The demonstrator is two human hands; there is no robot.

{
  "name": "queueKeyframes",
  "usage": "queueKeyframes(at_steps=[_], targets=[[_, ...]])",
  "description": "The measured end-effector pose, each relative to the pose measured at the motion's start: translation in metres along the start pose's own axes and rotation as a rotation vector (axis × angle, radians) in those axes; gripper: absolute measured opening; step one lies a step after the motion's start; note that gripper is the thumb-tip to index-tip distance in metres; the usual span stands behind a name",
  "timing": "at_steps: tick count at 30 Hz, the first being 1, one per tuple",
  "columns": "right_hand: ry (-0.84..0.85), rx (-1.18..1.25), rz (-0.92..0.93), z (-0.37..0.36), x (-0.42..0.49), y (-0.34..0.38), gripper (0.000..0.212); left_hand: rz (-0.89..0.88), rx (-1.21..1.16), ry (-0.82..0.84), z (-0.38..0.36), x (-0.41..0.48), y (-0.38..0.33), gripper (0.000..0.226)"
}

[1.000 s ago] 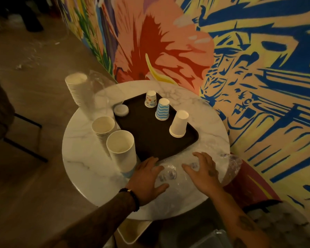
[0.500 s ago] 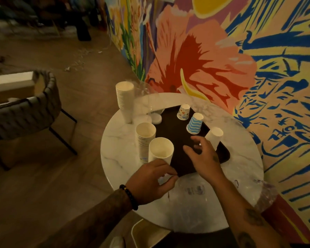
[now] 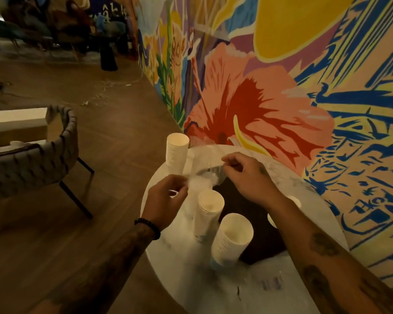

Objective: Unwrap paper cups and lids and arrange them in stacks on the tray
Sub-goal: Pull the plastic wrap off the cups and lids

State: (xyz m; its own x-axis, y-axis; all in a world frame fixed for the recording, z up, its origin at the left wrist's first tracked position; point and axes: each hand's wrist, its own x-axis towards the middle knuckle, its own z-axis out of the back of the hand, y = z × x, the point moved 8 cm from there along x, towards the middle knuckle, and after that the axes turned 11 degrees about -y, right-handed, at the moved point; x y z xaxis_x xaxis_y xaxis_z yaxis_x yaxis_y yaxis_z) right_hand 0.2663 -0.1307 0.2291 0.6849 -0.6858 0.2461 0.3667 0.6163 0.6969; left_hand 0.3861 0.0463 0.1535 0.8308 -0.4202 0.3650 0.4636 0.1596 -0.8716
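Observation:
On the round marble table (image 3: 191, 275) lies a dark tray (image 3: 256, 218). Three stacks of white paper cups stand left of it: a far stack (image 3: 176, 155), a middle stack (image 3: 208, 211) and a near stack (image 3: 233, 237). Both my hands are raised over the table's far left part and hold a clear plastic wrapper (image 3: 204, 171) stretched between them. My left hand (image 3: 166, 196) pinches its left end; my right hand (image 3: 243, 171) pinches its right end. My right forearm hides most of the tray; two white cups (image 3: 295, 200) peek out beside it.
A painted mural wall (image 3: 281, 98) runs close behind the table. A grey woven chair (image 3: 32, 159) stands on the wooden floor to the left. More clear plastic wrap (image 3: 268, 284) lies on the near part of the table.
Both hands left the near side of the table and the cup stack, rose toward the far left, and now hold a clear wrapper between them. The camera tilted up.

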Motion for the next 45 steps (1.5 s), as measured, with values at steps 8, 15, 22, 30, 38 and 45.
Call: queueKeyframes(at_steps=[8,15,22,30,38,45], targets=[[0.052,-0.116,-0.238,-0.078,0.022,0.005,0.068,0.173,0.108,0.368,-0.047,0.041,0.089,0.079],[-0.106,-0.144,-0.278,-0.101,0.021,0.002,0.014,0.06,0.032,0.695,-0.107,0.051,0.094,0.099],[-0.155,-0.141,-0.409,-0.103,0.019,-0.002,0.041,0.102,-0.085,0.653,-0.123,0.054,0.113,0.085],[0.173,-0.106,-0.265,-0.16,0.028,0.036,0.05,0.059,-0.022,0.72,-0.076,0.066,0.149,0.083],[0.585,-0.505,-0.229,-0.217,0.027,0.041,0.05,0.125,-0.045,0.788,-0.042,0.069,0.176,0.093],[0.606,-0.601,-0.287,-0.216,0.029,0.023,0.074,0.161,-0.051,0.805,-0.068,0.061,0.191,0.097]])
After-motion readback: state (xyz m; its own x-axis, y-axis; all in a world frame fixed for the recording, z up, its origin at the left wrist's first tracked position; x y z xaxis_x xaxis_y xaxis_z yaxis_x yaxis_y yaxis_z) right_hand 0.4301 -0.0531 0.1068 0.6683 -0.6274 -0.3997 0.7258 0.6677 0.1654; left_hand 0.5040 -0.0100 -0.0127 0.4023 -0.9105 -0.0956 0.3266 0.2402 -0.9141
